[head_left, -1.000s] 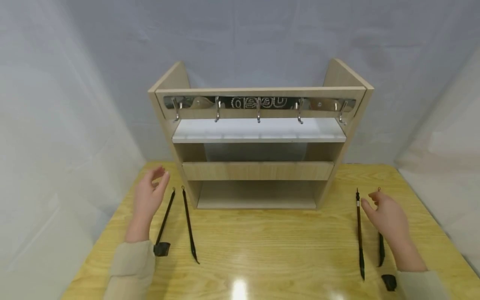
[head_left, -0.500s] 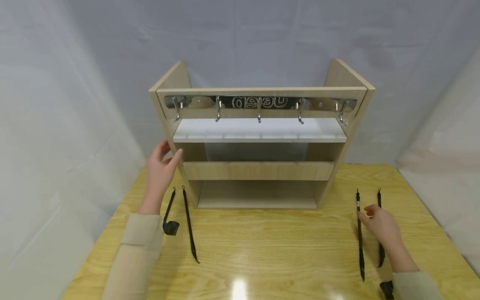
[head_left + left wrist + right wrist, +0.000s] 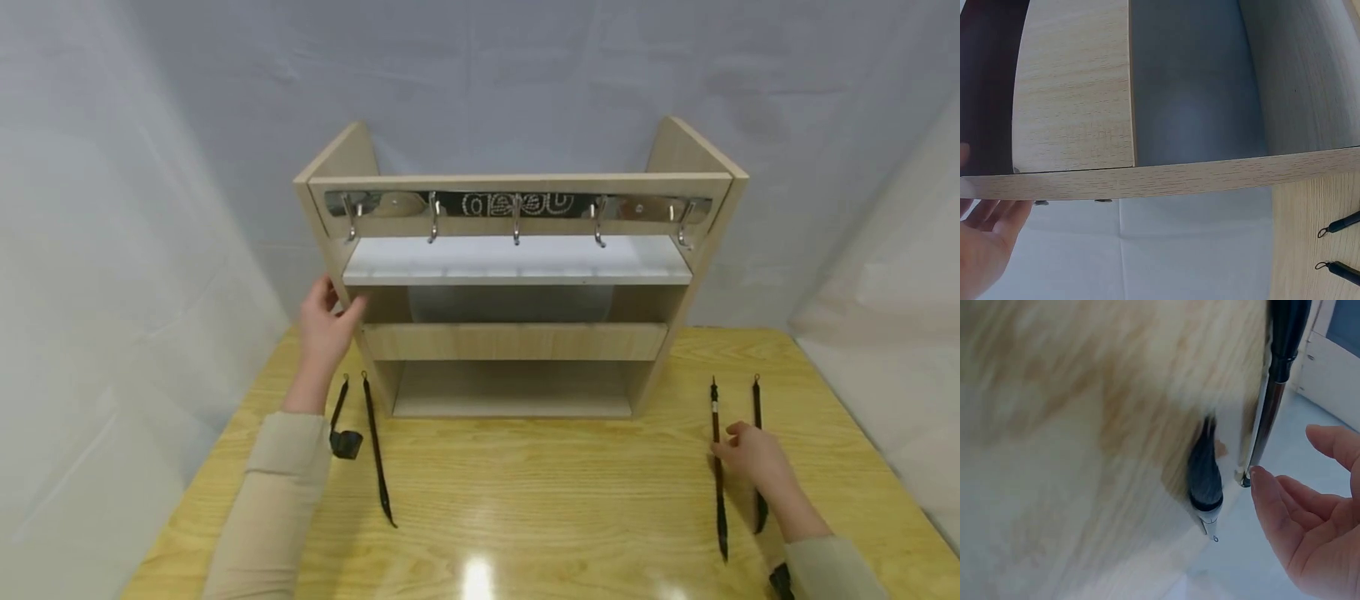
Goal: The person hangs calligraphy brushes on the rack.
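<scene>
In the head view a wooden shelf unit (image 3: pixel 517 342) stands upright. My left hand (image 3: pixel 326 329) holds its left side panel (image 3: pixel 1179 172), thumb inside and fingers (image 3: pixel 1013 219) along the outer face. My right hand (image 3: pixel 759 462) hovers over two dark calligraphy brushes on the right, thumb and forefinger apart. Its fingertips overlap the inner brush (image 3: pixel 721 508) in the head view, while the right wrist view puts that brush (image 3: pixel 1269 419) beyond them. The outer brush (image 3: pixel 757 400) is partly covered by this hand; its dark bristles (image 3: pixel 1205 475) show in the right wrist view.
Two more brushes lie left of the shelf, one (image 3: pixel 378 458) bare to view, the other (image 3: pixel 341 404) partly behind my left arm. A metal rail (image 3: pixel 480 205) with several hooks spans the shelf's upper front. Pale cloth (image 3: pixel 517 75) hangs behind the yellow wooden table (image 3: pixel 525 492).
My left hand has moved up and right from above the left brushes to the shelf's side panel. My right hand has shifted down a little along the right brushes.
</scene>
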{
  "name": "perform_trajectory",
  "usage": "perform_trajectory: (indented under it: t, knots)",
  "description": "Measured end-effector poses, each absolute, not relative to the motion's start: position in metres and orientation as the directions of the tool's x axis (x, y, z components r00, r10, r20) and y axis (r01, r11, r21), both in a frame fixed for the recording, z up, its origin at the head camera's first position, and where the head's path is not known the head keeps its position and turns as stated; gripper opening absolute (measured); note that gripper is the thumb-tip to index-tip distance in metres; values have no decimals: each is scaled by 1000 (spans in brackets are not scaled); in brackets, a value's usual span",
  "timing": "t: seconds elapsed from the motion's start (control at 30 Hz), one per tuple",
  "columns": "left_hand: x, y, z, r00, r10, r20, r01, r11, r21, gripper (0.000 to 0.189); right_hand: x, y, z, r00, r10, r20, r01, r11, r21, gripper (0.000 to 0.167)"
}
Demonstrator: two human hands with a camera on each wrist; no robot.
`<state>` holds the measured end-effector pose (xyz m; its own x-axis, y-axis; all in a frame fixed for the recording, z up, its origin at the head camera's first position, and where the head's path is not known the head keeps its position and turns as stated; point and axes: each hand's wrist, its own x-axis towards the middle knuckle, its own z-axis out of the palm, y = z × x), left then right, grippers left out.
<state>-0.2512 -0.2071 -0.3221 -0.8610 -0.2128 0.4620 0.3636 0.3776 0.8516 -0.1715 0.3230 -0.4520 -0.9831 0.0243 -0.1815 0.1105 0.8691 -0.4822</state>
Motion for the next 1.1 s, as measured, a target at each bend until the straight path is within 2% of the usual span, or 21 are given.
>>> perform_trajectory:
  t: [0.33, 1.1]
  knots:
    - [-252, -208, -323, -840, -219, 497, 380, 419, 825, 39, -177, 324, -456, -963, 13, -269, 145, 867, -477, 64]
    - [-254, -206, -325, -844, -207, 494, 396, 381, 835, 37, -186, 320, -464, -980, -27, -196, 66, 889, -454, 52]
